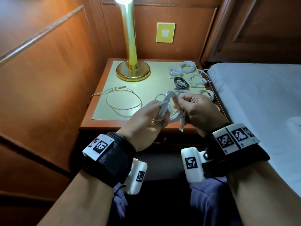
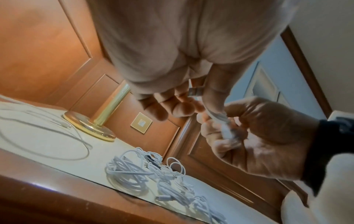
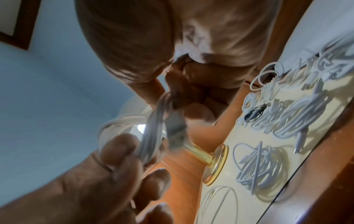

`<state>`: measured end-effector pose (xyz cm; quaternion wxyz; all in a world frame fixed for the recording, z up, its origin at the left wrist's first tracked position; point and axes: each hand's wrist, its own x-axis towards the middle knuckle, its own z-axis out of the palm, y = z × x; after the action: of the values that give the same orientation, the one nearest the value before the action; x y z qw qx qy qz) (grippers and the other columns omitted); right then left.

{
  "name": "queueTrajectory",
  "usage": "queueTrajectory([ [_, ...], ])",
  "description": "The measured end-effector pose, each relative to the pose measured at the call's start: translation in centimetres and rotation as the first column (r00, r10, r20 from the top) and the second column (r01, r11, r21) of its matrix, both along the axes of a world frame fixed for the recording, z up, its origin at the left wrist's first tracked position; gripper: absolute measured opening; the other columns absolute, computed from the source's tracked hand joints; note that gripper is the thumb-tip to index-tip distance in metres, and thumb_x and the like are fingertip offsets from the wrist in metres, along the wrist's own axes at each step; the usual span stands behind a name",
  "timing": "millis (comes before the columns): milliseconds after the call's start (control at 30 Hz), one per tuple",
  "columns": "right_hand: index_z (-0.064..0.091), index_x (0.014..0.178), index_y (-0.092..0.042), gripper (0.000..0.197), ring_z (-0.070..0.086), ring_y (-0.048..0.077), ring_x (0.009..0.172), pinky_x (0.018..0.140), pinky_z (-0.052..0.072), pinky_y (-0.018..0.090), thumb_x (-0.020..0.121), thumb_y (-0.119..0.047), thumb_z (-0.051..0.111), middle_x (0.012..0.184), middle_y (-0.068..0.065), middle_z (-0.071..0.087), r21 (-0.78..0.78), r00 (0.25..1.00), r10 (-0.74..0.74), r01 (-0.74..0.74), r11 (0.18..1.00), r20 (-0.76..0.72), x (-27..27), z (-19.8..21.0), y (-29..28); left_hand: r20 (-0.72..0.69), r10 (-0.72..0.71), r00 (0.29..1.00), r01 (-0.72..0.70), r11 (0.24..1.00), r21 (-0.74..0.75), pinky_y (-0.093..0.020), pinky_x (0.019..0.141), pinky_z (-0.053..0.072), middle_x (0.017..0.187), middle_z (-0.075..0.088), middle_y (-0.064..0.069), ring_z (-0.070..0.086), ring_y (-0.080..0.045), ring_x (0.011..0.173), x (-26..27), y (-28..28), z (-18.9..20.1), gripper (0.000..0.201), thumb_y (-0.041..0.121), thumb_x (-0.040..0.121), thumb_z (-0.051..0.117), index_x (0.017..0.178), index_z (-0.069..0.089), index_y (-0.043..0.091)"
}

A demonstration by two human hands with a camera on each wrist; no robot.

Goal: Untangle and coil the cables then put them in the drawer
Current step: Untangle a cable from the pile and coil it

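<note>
White cable bundle (image 1: pixel 169 110) is sitting in your 2 hands, just in front of the nightstand (image 1: pixel 101 121): your left hand (image 1: pixel 143 121) is clenching 1 side of the loops and your right hand (image 1: pixel 195 110) is pinching the other. A plug end (image 1: pixel 182 126) is dangling below; I'd judge it may be catching as you wrap, or the loops may be springing apart if either hold is loosening. Further in, a loose white cable (image 1: pixel 122 101) is lying uncoiled on the nightstand. Beyond it, finished coils (image 1: pixel 187 66) and 1 black coil (image 1: pixel 180 82) are crowding the nightstand's bed-side edge, likely to slide off.
</note>
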<state>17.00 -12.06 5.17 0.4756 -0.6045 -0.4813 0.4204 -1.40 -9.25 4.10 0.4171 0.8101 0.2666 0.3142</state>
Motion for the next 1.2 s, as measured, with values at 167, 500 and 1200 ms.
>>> queueTrajectory([
  [167, 0.063, 0.068, -0.010, 0.035, 0.053, 0.018, 0.049, 0.049, 0.045, 0.030, 0.098, -0.030, 0.062, 0.057, 0.004, 0.057, -0.072, 0.999, -0.004, 0.007, 0.997, 0.040, -0.2, -0.9, 0.7, -0.068, 0.006, 0.998, -0.010, 0.999, -0.051, -0.038, 0.078, 0.052, 0.087, 0.058, -0.001, 0.055, -0.016, 0.079, -0.8, 1.9, -1.4, 0.008, 0.015, 0.091, 0.053, 0.089, 0.060, 0.011],
  [500, 0.064, 0.083, -0.007, 0.028, 0.058, 0.013, 0.050, 0.048, 0.049, 0.031, 0.100, -0.027, 0.057, 0.068, 0.005, 0.064, 0.031, 0.995, -0.098, 0.097, 0.995, 0.016, -1.2, -1.0, 1.1, 0.249, 0.392, 0.886, -0.265, 0.867, -0.423, -0.034, 0.071, 0.054, 0.089, 0.076, -0.005, 0.064, -0.016, 0.078, -0.5, 2.5, -1.9, 0.022, 0.013, 0.085, 0.077, 0.106, 0.074, 0.015],
  [1200, 0.070, 0.084, -0.010, 0.026, 0.040, 0.010, 0.047, 0.040, 0.030, 0.021, 0.099, -0.027, 0.059, 0.072, 0.013, 0.062, -0.093, 0.978, -0.116, 0.101, 0.991, -0.175, -0.6, -1.4, 0.7, 0.136, 0.270, 0.953, -0.215, 0.921, -0.326, -0.036, 0.092, 0.056, 0.097, 0.078, 0.004, 0.073, -0.013, 0.096, -0.9, 2.4, -2.0, 0.014, 0.016, 0.088, 0.073, 0.102, 0.076, 0.018],
])
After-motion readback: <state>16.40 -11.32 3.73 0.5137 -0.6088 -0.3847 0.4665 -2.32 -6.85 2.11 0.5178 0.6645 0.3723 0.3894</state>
